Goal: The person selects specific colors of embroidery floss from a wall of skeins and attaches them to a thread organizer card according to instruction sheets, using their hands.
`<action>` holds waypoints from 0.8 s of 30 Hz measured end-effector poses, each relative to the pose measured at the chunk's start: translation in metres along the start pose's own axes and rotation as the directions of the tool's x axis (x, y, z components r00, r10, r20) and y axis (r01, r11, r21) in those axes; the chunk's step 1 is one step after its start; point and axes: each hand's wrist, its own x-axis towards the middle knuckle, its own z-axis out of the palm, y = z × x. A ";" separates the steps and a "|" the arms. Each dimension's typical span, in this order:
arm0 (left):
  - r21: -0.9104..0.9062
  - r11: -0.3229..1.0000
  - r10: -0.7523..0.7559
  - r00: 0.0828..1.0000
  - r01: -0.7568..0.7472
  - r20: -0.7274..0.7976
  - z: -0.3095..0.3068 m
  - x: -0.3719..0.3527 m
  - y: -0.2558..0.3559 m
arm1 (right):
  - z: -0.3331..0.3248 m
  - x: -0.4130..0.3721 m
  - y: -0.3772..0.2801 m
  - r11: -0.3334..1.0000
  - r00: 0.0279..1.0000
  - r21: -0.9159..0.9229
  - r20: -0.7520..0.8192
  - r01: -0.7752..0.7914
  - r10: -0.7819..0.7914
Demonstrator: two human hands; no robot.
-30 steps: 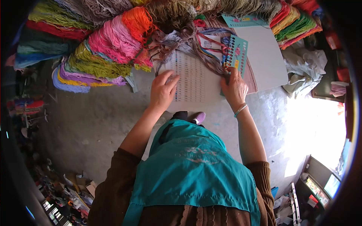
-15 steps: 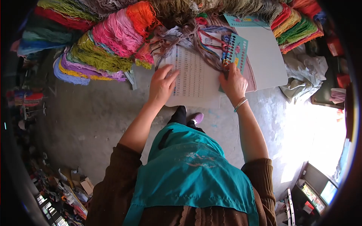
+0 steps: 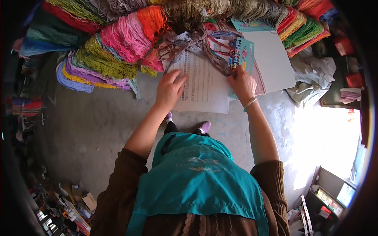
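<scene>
From my remote station I saw the left hand (image 3: 170, 90) at the left edge of the printed sheet (image 3: 201, 88), its fingers parted and loosely bent, holding nothing visible; the right hand (image 3: 243, 84) lay at the lower part of the teal card (image 3: 245, 53), its fingers curled, though how far they had closed, and on what, I could not tell; grey-mauve threads (image 3: 217, 59) crossed the sheet's upper part and ran toward that hand; pink yarn (image 3: 124, 37) lay beyond the left hand.
</scene>
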 end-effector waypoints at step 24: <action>-0.068 0.993 0.102 0.993 -0.098 0.055 -0.012 0.000 -0.024 | 0.027 -0.033 -0.014 0.993 0.963 0.073 -0.246 -0.094 0.109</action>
